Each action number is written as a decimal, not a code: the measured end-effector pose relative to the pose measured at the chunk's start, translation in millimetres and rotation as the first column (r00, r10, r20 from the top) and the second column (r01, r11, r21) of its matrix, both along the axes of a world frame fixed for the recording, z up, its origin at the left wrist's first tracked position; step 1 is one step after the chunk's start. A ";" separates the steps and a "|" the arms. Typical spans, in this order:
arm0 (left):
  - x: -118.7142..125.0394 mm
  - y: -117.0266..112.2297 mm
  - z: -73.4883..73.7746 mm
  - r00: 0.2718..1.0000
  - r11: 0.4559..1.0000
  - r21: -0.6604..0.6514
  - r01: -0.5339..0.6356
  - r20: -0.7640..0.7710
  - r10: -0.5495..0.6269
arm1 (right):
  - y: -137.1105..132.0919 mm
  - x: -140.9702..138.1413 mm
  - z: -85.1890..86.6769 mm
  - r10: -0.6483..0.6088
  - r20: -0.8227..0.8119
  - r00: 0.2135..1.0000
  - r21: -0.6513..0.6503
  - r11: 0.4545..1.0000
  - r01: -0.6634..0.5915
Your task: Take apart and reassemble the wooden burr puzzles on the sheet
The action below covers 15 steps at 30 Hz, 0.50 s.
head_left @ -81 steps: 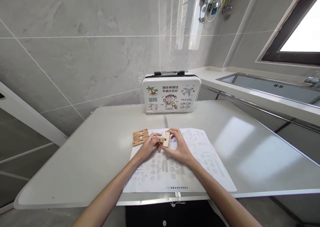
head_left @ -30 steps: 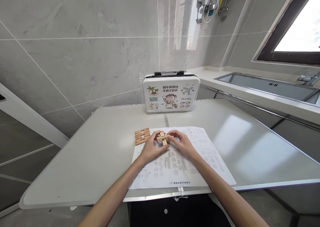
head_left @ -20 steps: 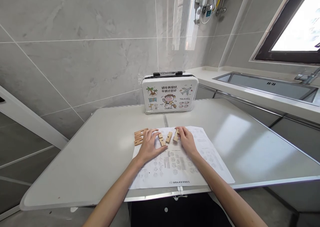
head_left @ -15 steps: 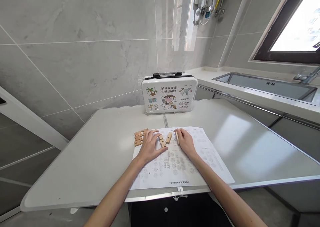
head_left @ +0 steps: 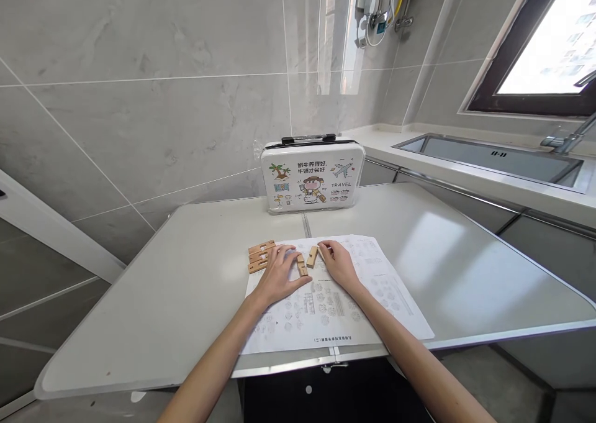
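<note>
My left hand [head_left: 278, 274] rests on a printed sheet [head_left: 342, 314], its thumb and fingers closed about a notched wooden puzzle piece [head_left: 302, 265]. To the right of it a second notched wooden block [head_left: 312, 256] lies at a slant on the paper. My right hand [head_left: 339, 264] is beside this block, thumb and fingertips reaching to its upper right corner; whether they touch it is hard to make out. Anything beneath the right palm is hidden. Several flat wooden pieces with cutouts [head_left: 259, 257] lie left of my left hand, partly covered by it.
The sheet lies on a white folding table [head_left: 153, 311] with a metal rim. A white case with cartoon prints [head_left: 313, 177] stands at the back against tiled wall [head_left: 186, 131]. On the right are a counter with a sink [head_left: 484, 153] and a faucet [head_left: 565, 143].
My right hand has shifted left toward the slanted block. The wooden piece seen at its fingertips before is out of sight now. My left hand keeps its place; the view has shifted slightly.
</note>
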<state>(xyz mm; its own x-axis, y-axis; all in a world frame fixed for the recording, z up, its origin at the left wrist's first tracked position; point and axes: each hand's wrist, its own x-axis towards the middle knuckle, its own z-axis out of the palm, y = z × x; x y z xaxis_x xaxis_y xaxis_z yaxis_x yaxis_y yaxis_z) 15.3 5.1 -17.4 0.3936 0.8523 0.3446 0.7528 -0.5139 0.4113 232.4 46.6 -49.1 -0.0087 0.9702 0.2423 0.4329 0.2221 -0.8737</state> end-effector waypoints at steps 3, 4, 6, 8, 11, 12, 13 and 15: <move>-0.1 0.0 0.2 1.000 1.000 -0.013 0.003 -0.010 -0.004 | -0.2 -1.6 -0.4 0.012 0.028 1.000 -0.007 1.000 -0.012; -0.2 -0.1 0.3 1.000 1.000 -0.012 0.006 -0.011 -0.006 | -0.8 -2.0 0.2 0.020 0.034 0.999 -0.004 1.000 -0.020; -0.4 -0.1 0.5 1.000 1.000 -0.002 0.016 -0.009 -0.016 | -2.4 -2.5 2.1 0.051 0.036 0.998 0.004 0.999 -0.051; -0.3 -0.1 1.1 1.000 1.000 0.007 0.027 -0.005 -0.027 | -4.4 -2.8 4.5 0.102 0.033 0.994 0.011 0.995 -0.102; 0.2 -0.2 2.5 0.999 0.999 -0.002 0.034 0.003 -0.034 | -7.5 -3.4 8.1 0.178 0.051 0.983 0.016 0.984 -0.179; 0.3 -0.2 2.8 0.999 0.999 -0.006 0.035 0.008 -0.035 | -8.5 -3.7 9.4 0.198 0.061 0.978 0.019 0.980 -0.200; 0.3 -0.1 3.1 0.999 0.999 -0.010 0.036 0.015 -0.036 | -9.6 -4.1 10.7 0.214 0.070 0.974 0.024 0.976 -0.216; 0.0 -0.1 2.9 0.999 0.999 -0.017 0.038 0.037 -0.037 | -11.9 -4.9 13.7 0.248 0.079 0.966 0.034 0.967 -0.251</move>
